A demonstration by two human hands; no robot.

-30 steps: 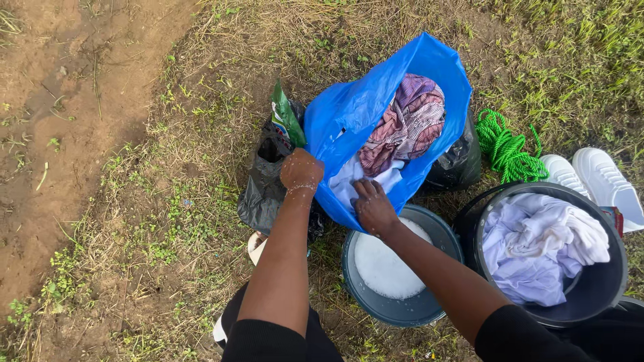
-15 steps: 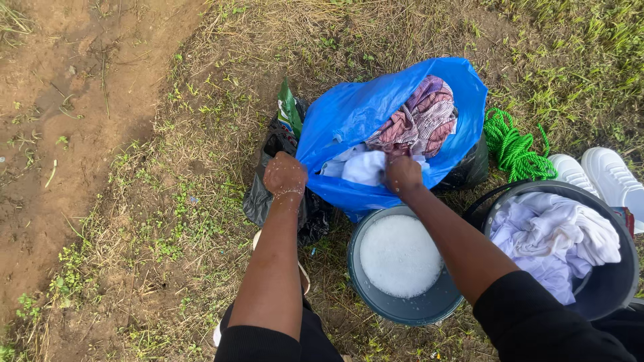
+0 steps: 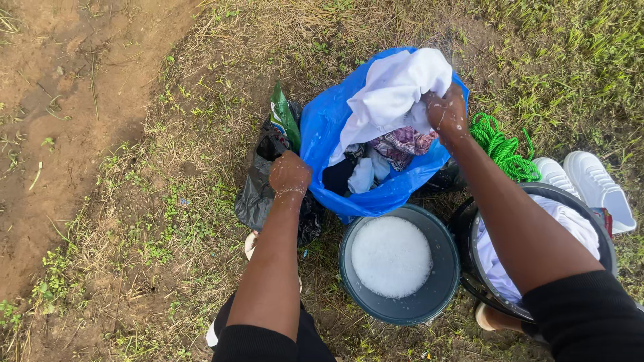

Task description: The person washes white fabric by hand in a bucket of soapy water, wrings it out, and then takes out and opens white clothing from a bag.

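A blue plastic bag full of clothes lies open on the grass. My left hand grips its near left edge. My right hand, wet with suds, holds a white garment lifted up out of the bag's mouth. A patterned reddish cloth and other pale clothes stay inside the bag. Just below the bag stands a dark bucket of foamy water.
A second dark basin with white laundry sits at the right under my right arm. A green coiled rope, white shoes, a black plastic bag and a green packet lie around. Bare dirt is at the left.
My right hand has pulled a white garment up out of the blue bag, from low in the bag's mouth to above it. The left hand keeps its hold on the bag's edge.
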